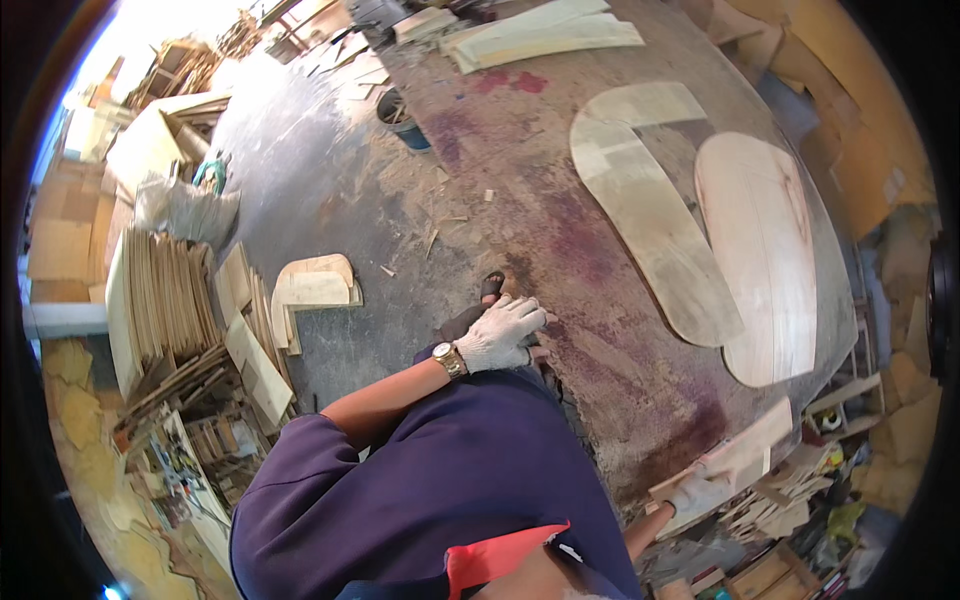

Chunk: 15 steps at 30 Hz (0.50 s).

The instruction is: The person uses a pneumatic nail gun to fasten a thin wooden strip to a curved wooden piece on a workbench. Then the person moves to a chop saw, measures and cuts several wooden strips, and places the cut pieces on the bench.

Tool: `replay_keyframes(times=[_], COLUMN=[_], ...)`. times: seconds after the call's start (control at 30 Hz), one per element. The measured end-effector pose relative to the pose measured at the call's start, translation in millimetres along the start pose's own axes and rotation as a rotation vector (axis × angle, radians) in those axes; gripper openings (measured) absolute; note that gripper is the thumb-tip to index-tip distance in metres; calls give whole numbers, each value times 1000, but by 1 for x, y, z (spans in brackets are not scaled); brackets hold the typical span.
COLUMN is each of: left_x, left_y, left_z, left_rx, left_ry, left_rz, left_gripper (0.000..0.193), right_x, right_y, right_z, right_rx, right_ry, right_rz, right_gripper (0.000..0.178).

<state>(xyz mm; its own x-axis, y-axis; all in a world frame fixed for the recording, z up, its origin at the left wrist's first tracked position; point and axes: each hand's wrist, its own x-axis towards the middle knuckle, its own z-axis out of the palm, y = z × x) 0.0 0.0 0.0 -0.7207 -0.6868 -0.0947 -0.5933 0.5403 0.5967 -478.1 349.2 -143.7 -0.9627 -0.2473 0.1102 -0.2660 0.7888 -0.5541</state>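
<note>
My left hand (500, 333), in a white knit glove with a watch at the wrist, is in front of my body beside the stained worktable's edge. Its fingers are spread, and nothing shows in them. Off to my lower right, my right hand (697, 495), also gloved, grips a light wooden board (748, 446) at the table's near right corner. Its fingers are partly hidden against the board. On the table (610, 350) lie a pale, hook-shaped plywood template (650, 220) and a long wooden panel (762, 262) with rounded ends, side by side.
Flat boards (545, 35) lie at the table's far end. A dark bucket (402, 122) stands on the floor (320, 190) by the table. At left are a plywood stack (165, 305) and curved cut pieces (315, 285). Wood scraps (765, 512) are piled at lower right.
</note>
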Motion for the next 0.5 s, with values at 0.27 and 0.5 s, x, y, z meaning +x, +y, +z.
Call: replay_keyframes(times=[0.27, 0.5], left_x=[-43, -127], left_y=[-56, -165], left_z=[-9, -67], left_rx=[-15, -119], left_ry=[178, 303], left_rz=[12, -136], left_gripper=[50, 43], right_x=[-114, -167], right_y=[-266, -377], right_z=[94, 191], right_rx=[-91, -353], right_ry=[-641, -591], right_rz=[-858, -941], right_gripper=[91, 79])
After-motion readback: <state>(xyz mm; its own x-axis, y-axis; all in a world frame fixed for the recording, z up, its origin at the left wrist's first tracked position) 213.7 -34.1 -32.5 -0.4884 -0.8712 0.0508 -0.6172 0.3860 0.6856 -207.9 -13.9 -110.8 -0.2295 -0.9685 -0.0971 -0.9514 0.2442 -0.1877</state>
